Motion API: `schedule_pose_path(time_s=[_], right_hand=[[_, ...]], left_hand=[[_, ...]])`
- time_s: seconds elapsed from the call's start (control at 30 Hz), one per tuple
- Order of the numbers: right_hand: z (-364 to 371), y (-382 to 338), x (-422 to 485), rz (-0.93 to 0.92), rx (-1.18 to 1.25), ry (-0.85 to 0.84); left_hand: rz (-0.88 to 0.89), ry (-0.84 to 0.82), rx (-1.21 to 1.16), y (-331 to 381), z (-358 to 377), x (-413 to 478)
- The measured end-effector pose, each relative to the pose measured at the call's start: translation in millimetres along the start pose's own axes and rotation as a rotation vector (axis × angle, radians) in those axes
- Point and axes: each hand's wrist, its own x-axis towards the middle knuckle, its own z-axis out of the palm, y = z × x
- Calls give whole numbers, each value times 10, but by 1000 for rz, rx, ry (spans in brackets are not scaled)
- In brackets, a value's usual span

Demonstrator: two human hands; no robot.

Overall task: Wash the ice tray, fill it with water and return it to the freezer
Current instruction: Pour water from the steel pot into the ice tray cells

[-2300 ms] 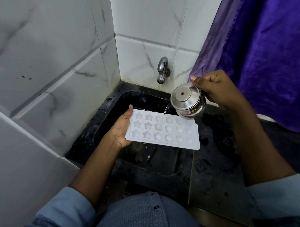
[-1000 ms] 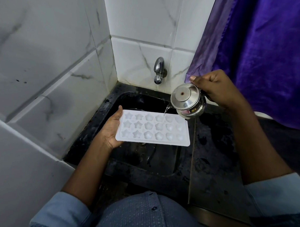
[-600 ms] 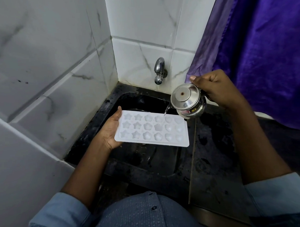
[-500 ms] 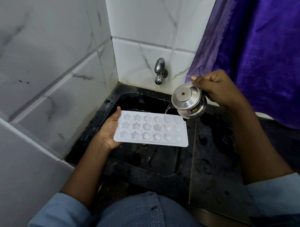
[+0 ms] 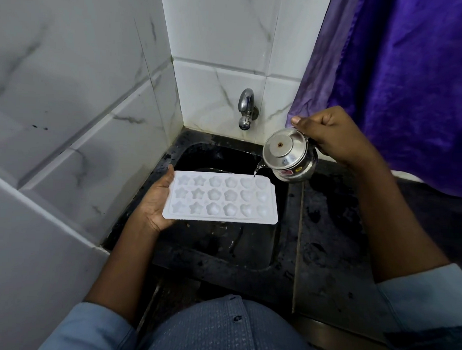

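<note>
Water [image 5: 256,171] ran from the pot [image 5: 290,158] gripped in the right hand [image 5: 333,136] onto the ice tray [image 5: 221,198]'s far right corner. Left hand [image 5: 155,201] clasped its opposite short end.

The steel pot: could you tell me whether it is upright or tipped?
Tipped: the steel pot leans toward the ice tray, and a thin stream falls from its rim.

We read no txt anywhere; steel pot [image 5: 290,156], far right, has a red sticker [image 5: 286,173] & a round sticker [image 5: 301,169], print too small.
</note>
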Motion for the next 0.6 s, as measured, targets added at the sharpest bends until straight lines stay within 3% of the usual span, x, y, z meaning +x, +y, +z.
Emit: schedule_pose_path(time_s=[0.6], right_hand=[[42,20,45,2,21,-9]], left_hand=[[18,-24,-28,1,-113,-32]])
